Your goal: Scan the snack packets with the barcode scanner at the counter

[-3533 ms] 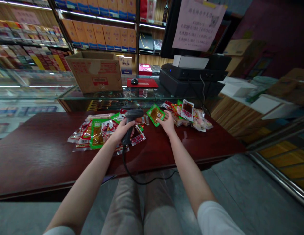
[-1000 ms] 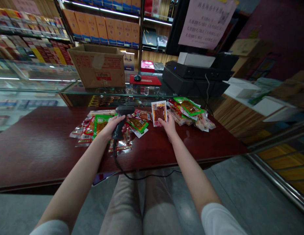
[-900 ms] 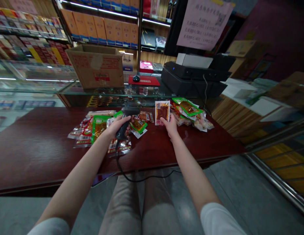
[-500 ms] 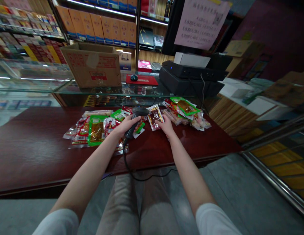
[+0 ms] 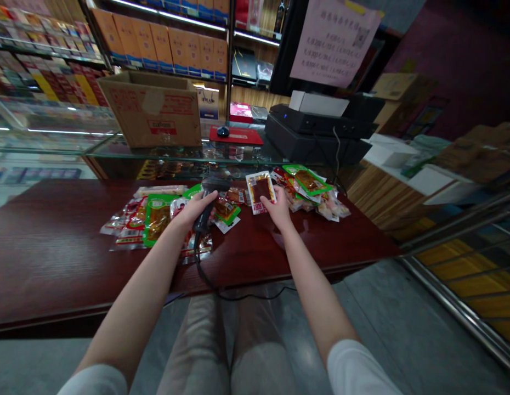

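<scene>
My left hand (image 5: 196, 209) is wrapped round the grip of a black barcode scanner (image 5: 204, 213), its head pointing right. A cable runs from the grip down over the table's front edge. My right hand (image 5: 279, 209) pinches a white-edged snack packet (image 5: 260, 190) with dark brown food inside, held just to the right of the scanner. Under and left of the scanner lies a pile of snack packets (image 5: 157, 219), some green-edged, partly hidden by my left hand. Right of my right hand is a second pile of packets (image 5: 308, 189), topped by a green-edged one.
The dark red table (image 5: 66, 247) carries both piles. Behind it, a glass counter holds an open cardboard box (image 5: 152, 112), a mouse (image 5: 222, 131) on a red mat (image 5: 247, 136), and a black cash drawer (image 5: 312, 142). A metal rail (image 5: 456, 302) stands at the right.
The green-edged packet my right hand held at first now appears replaced by the white-edged one; a green-edged packet tops the right pile. The scanner swung right towards the packet, then back left.
</scene>
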`<state>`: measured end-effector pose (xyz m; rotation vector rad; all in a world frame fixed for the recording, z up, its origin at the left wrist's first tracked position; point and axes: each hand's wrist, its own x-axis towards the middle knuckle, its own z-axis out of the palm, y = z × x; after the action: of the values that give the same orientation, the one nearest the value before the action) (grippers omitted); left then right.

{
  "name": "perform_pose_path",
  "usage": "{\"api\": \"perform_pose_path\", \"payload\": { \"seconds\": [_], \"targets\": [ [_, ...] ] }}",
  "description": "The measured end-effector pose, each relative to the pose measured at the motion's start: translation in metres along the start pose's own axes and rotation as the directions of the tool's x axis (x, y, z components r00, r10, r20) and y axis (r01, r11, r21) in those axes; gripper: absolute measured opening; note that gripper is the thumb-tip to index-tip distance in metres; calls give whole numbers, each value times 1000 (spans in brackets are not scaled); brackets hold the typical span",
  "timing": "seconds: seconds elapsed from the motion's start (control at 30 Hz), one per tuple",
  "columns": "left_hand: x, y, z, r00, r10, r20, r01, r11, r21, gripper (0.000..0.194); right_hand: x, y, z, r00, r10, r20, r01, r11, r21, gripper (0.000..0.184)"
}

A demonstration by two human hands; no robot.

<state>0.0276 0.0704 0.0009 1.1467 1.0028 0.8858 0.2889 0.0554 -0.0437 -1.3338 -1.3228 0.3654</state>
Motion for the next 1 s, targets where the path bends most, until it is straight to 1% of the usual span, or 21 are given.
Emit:
{"api": "perform_pose_path", "payload": {
  "seconds": [0.07,0.1,0.13,0.23,0.33,0.4,0.43,0.47,0.5,0.53,0.57,0.6,0.63,0.67,0.7,0.73,0.77,0.8,0.87,0.93,1.0],
  "targets": [
    [1,3,-6,999,-9,-51,8,1000,-15,37,12,-16,-18,994,-94,-63,87,991,-103,58],
    [2,4,-8,997,-7,-80,6,1000,-21,35,20,-23,-31,989,-125,-80,109,978,-176,61],
    [2,5,-9,994,-5,-108,2,1000,-24,34,30,-30,-45,985,-138,-105,106,957,-270,60],
    [4,5,-13,986,-9,-167,5,1000,-25,29,65,-37,-87,981,-91,-171,-15,844,-535,52],
    [6,4,-17,983,-27,-184,25,1000,-14,28,91,-24,-117,977,31,-211,-171,705,-688,43],
    [6,5,-19,981,-36,-188,35,999,-8,28,96,-13,-129,970,114,-216,-240,609,-756,37],
    [6,5,-21,981,-41,-191,40,999,-9,27,95,-9,-132,965,134,-224,-260,578,-773,36],
    [6,5,-21,980,-47,-195,46,999,-12,27,91,-7,-134,963,128,-237,-267,567,-779,34],
    [6,6,-22,978,-55,-203,52,999,-16,26,86,-6,-134,963,92,-252,-258,578,-775,33],
    [6,7,-22,975,-61,-213,58,998,-20,26,81,-8,-132,964,32,-264,-229,606,-762,31],
    [6,8,-22,973,-63,-221,59,998,-26,26,74,-11,-126,964,-46,-260,-171,644,-745,28],
    [5,9,-22,973,-61,-224,55,998,-33,25,67,-15,-118,966,-126,-228,-81,685,-724,26],
    [4,10,-22,973,-55,-225,46,998,-43,24,60,-18,-106,966,-198,-169,27,722,-692,25],
    [3,11,-21,973,-47,-225,35,998,-57,23,53,-21,-91,967,-243,-74,140,753,-643,25],
    [2,12,-22,974,-39,-225,23,997,-70,21,47,-21,-74,967,-249,50,231,783,-577,24],
    [2,13,-22,974,-34,-225,16,997,-80,20,41,-19,-54,961,-222,166,276,818,-505,24],
    [2,14,-23,974,-37,-225,18,996,-85,21,37,-15,-34,954,-167,248,266,853,-450,29],
    [2,13,-24,974,-44,-222,25,996,-88,22,33,-9,-15,947,-92,309,222,880,-421,40],
    [4,11,-29,976,-53,-213,31,994,-104,26,29,6,19,931,69,357,89,909,-408,64],
    [9,8,-36,978,-48,-205,20,991,-136,30,27,19,41,907,168,385,11,907,-421,80],
    [14,4,-43,977,-37,-208,2,986,-168,33,26,27,52,885,182,428,39,888,-458,86]
  ]
}}
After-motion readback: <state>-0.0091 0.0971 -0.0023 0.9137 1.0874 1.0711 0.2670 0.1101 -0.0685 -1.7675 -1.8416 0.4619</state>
